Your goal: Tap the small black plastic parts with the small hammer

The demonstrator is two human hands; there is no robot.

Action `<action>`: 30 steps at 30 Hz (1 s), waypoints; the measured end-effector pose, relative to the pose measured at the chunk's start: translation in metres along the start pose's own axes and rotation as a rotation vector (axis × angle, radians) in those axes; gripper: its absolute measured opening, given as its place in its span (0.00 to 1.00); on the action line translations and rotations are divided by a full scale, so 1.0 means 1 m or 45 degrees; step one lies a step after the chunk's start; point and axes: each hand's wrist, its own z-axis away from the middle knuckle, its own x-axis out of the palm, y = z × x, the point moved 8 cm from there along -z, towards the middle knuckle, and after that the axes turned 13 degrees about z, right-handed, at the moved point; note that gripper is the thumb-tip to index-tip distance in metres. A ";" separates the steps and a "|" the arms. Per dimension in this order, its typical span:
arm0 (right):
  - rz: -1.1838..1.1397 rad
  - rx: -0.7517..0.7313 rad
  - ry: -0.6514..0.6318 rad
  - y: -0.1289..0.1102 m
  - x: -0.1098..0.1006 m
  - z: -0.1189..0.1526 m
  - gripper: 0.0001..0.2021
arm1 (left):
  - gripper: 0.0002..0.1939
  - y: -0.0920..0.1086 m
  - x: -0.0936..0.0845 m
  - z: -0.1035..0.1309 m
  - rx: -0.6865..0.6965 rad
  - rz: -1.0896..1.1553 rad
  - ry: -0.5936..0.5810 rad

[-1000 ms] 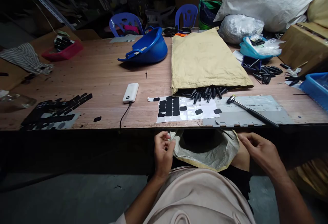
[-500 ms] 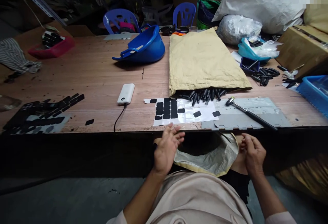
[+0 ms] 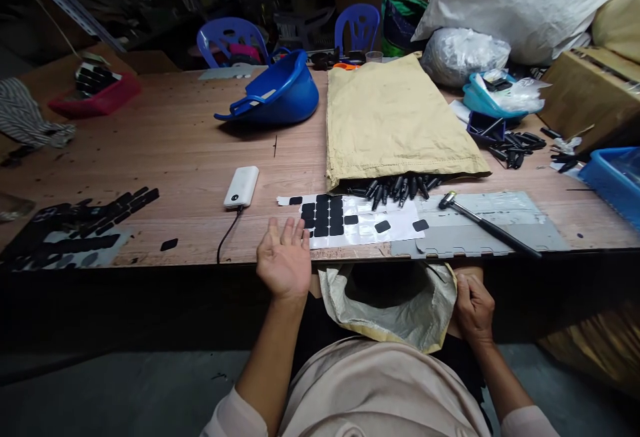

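Note:
Palm up and fingers spread, my left hand [image 3: 285, 260] is at the table's front edge, beside a white sheet [image 3: 367, 237] with black rounded patches [image 3: 329, 216]. Nothing lies in its palm. My right hand [image 3: 474, 305] is closed on the right rim of an open sack [image 3: 420, 320], which rests on my lap with its pale lining showing. A hammer [image 3: 493, 227] lies on a grey mat [image 3: 530, 214]. Black pen-like pieces [image 3: 400, 187] stick out from under a large tan bag [image 3: 400, 124].
On the table [image 3: 185, 144] stand a tilted blue basin [image 3: 285, 94], a white power bank [image 3: 241, 187] with a cable, and a red tray [image 3: 100, 100] at the far left. Dark strips [image 3: 90, 224] lie front left. A blue bin [image 3: 613, 180] is at the right.
My left hand has moved left, away from the sack, and turned palm up with fingers spread. My right hand has moved left onto the sack's rim, and the sack's mouth looks wider.

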 end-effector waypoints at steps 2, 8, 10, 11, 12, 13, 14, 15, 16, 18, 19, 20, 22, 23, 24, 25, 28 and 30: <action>0.002 -0.011 -0.001 -0.001 -0.001 0.001 0.20 | 0.36 -0.013 -0.006 0.006 -0.079 -0.004 0.029; -0.004 -0.014 -0.018 -0.001 0.000 0.000 0.20 | 0.37 -0.028 0.035 0.010 -0.136 -0.013 -0.087; -0.004 -0.014 -0.019 0.000 0.001 0.000 0.21 | 0.38 -0.035 0.079 0.009 -0.172 -0.003 -0.216; -0.003 -0.013 -0.018 0.000 0.001 0.000 0.21 | 0.38 -0.037 0.105 0.007 -0.173 0.011 -0.294; -0.001 -0.012 -0.018 0.000 0.002 0.000 0.21 | 0.38 -0.038 0.131 0.005 -0.148 0.028 -0.366; 0.003 -0.011 -0.016 0.001 0.002 0.000 0.21 | 0.37 -0.038 0.154 0.003 -0.109 0.038 -0.426; 0.006 -0.010 -0.015 0.001 0.002 0.000 0.20 | 0.35 -0.040 0.173 0.002 -0.082 0.033 -0.467; 0.007 -0.010 -0.010 0.001 0.002 0.000 0.20 | 0.34 -0.043 0.187 0.000 -0.071 0.020 -0.497; 0.006 -0.010 -0.005 0.001 0.002 0.000 0.20 | 0.33 -0.047 0.196 0.000 -0.073 0.004 -0.522; -0.004 -0.008 0.008 0.002 0.001 0.001 0.19 | 0.32 -0.060 0.195 0.005 -0.120 -0.038 -0.572; -0.011 -0.005 0.011 0.002 0.001 0.002 0.19 | 0.30 -0.067 0.187 0.011 -0.159 -0.059 -0.603; -0.018 -0.001 0.012 0.003 0.001 0.003 0.19 | 0.28 -0.074 0.173 0.018 -0.208 -0.083 -0.638; -0.025 0.009 0.010 0.005 0.000 0.004 0.18 | 0.22 -0.085 0.135 0.037 -0.350 -0.142 -0.713; -0.027 0.016 0.007 0.007 0.000 0.004 0.18 | 0.21 -0.088 0.111 0.049 -0.463 -0.184 -0.745; -0.030 0.022 0.004 0.007 -0.001 0.004 0.17 | 0.20 -0.090 0.084 0.062 -0.603 -0.240 -0.780; -0.032 0.031 0.001 0.008 -0.001 0.004 0.17 | 0.20 -0.090 0.055 0.076 -0.763 -0.313 -0.816; -0.036 0.059 -0.016 0.009 -0.002 0.003 0.18 | 0.22 -0.075 -0.047 0.115 -1.312 -0.583 -0.807; -0.039 0.075 -0.023 0.009 -0.001 0.001 0.18 | 0.25 -0.052 -0.117 0.117 -1.400 -0.690 -0.597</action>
